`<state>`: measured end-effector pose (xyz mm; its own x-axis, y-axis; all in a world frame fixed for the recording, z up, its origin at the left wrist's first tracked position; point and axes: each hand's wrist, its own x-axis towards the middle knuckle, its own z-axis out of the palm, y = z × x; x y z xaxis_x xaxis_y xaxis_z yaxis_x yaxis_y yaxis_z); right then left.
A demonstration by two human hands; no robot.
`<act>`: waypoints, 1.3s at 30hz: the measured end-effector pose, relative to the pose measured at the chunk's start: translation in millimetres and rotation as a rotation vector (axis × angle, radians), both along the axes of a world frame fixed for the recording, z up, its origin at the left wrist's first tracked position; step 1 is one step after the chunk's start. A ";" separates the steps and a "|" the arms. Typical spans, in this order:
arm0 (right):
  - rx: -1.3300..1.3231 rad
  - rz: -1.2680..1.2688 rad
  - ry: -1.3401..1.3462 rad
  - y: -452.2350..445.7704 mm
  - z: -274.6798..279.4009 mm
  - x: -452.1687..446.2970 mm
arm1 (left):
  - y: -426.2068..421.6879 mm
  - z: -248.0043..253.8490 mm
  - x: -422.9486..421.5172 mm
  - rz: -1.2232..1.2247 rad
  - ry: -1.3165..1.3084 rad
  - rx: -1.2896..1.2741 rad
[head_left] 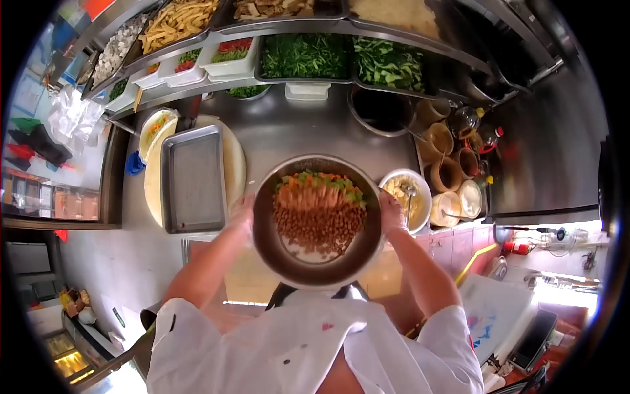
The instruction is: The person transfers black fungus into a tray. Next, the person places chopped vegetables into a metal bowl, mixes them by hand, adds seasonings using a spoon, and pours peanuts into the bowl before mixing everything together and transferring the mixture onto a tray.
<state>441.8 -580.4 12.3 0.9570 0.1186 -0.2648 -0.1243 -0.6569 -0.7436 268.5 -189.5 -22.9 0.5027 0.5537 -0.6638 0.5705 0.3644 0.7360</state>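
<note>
A large round metal bowl (268, 253) is held in front of my body, over the front edge of the steel counter. Inside it lie brown bean-like pieces (318, 226), with diced green and orange bits along the far side. My left hand (243, 215) grips the bowl's left rim, and my right hand (392, 213) grips its right rim. Both hands look covered by thin clear gloves. To the left, an empty metal tray (195, 180) rests on a round board (235, 157). A white bowl (425, 203) of yellowish food with a spoon stands just beside my right hand.
Shelves above the counter hold trays of chopped greens (305, 56) and fries-like strips (177, 25). A dark-filled pot (382, 110) stands at the back. Jars (446, 174) and bottles (467, 120) crowd the right side. A small white container (157, 128) sits far left.
</note>
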 end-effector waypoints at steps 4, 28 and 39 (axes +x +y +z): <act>0.224 -0.102 0.204 31.2 93.3 19.8 | -8.7 110.1 29.2 -0.089 -0.037 0.076; 0.040 -0.036 0.337 -8.3 12.8 -4.8 | -18.0 41.5 -12.9 -0.279 -0.056 0.231; 0.116 -0.043 0.010 -15.1 13.0 5.9 | -38.9 38.5 -7.7 -0.186 -0.295 0.585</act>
<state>447.8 -595.6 25.3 0.9592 0.1078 -0.2613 -0.1584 -0.5606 -0.8128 260.8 -228.4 15.6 0.7381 0.6670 -0.1017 0.3301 -0.2256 0.9166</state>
